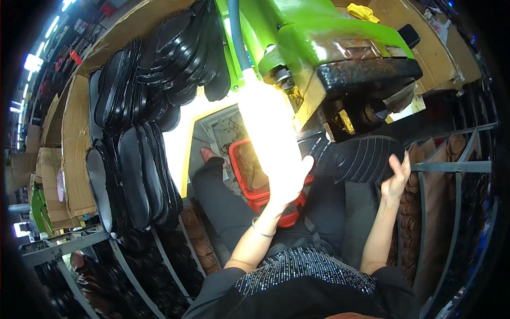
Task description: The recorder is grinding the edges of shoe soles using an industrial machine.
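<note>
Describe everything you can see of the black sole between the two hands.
The black sole looks like rubber, its visible face marked with curved ridges, with a few pale dashes toward the left end. It lies roughly sideways at the underside of the green machine, whose dark lower parts seem to overlap its upper edge. The right hand is at its right end, apparently touching it. Glare over the left hand hides any contact there.
</note>
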{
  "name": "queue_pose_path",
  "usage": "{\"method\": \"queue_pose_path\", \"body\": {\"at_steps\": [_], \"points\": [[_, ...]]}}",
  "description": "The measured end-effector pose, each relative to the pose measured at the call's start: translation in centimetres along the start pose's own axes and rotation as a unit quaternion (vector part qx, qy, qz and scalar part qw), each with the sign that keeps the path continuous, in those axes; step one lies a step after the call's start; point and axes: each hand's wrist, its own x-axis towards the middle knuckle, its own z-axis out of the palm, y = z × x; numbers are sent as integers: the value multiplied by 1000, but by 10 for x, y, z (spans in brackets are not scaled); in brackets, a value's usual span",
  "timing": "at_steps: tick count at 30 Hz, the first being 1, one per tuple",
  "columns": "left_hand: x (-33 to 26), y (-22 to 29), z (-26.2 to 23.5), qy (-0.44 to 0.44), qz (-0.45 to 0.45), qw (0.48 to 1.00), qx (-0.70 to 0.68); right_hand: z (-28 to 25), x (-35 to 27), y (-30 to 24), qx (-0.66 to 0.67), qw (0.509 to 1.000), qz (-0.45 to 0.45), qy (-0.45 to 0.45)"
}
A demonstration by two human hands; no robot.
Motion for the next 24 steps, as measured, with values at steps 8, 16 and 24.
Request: {"method": "queue_pose_path", "body": {"at_steps": [8,16,24], "points": [[9,-8,-37,-21,-75,989,-126,90,28,-47,42,975,21,-215],[33,-26,-98,54,-102,970,-216,112,-13,3,107,940,67,-318],[-2,-90,-137,78,-189,923,-326,140,-61,10,28,918,58,-391]]}}
